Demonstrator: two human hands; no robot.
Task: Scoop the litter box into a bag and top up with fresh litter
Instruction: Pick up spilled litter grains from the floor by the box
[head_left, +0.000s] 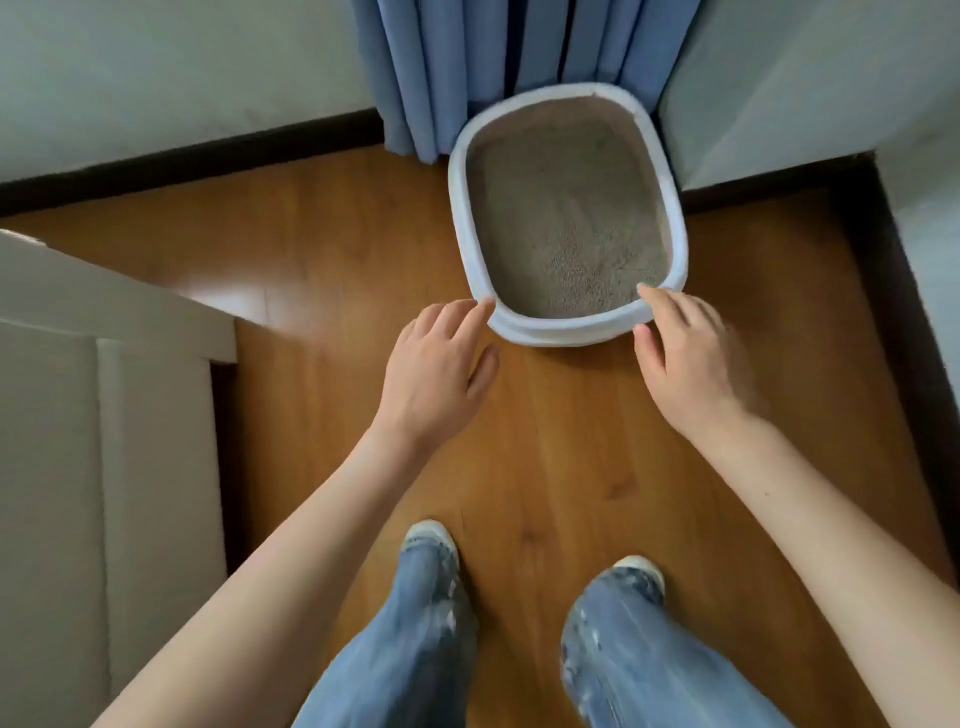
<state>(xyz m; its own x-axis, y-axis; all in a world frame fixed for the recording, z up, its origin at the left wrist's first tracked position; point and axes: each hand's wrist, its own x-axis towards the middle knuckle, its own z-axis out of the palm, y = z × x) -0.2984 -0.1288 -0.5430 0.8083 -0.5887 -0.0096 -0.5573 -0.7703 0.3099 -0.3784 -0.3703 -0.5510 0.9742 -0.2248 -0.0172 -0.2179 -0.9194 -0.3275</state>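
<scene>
You are reaching both arms toward the white litter box (567, 208) at upper centre against the blue curtain (467, 62), your left hand (434, 371) and right hand (685, 353) released at its near corners, likely to drag it clear.

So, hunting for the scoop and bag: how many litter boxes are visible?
1: the white oval plastic litter box holding grey litter, on the wooden floor before the blue curtain. No scoop or bag visible.

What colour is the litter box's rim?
White, with a faint bluish tint, on the litter box; it shows in the head view.
</scene>
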